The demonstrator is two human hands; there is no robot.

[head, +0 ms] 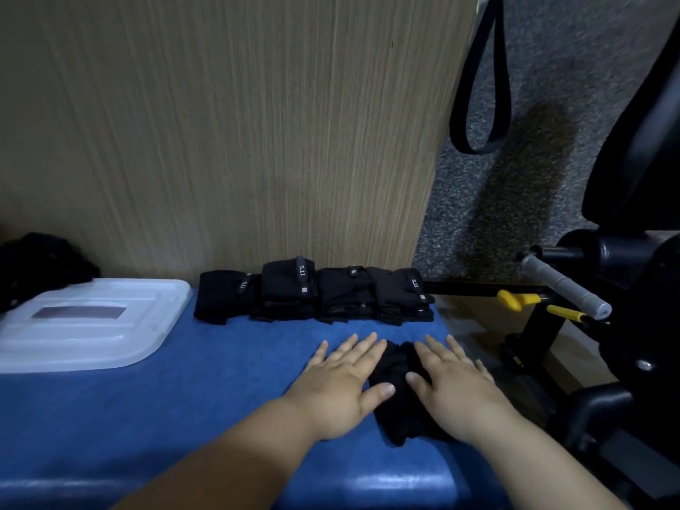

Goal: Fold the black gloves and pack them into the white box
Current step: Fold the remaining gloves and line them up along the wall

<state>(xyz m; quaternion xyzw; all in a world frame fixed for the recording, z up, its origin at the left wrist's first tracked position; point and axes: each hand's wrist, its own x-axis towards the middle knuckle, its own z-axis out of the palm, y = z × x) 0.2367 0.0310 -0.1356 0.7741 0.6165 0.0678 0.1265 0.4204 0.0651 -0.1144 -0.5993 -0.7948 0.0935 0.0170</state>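
Pressing black glove (pixel 401 406) flat, left hand (pixel 340 380), right hand (pixel 454 388), each grip released, folded gloves (pixel 312 294) tagged 5.11

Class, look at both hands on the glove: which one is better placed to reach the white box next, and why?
Probably the left hand: it lies on the side of the glove toward the white box. The right hand would have to cross over.

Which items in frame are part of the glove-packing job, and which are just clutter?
Job: glove pressed flat by left hand and right hand; row of folded gloves; white box, lid on.
Lying about: hanging black strap; grey-handled gym machine; yellow knobs; dark heap far left, unidentifiable.
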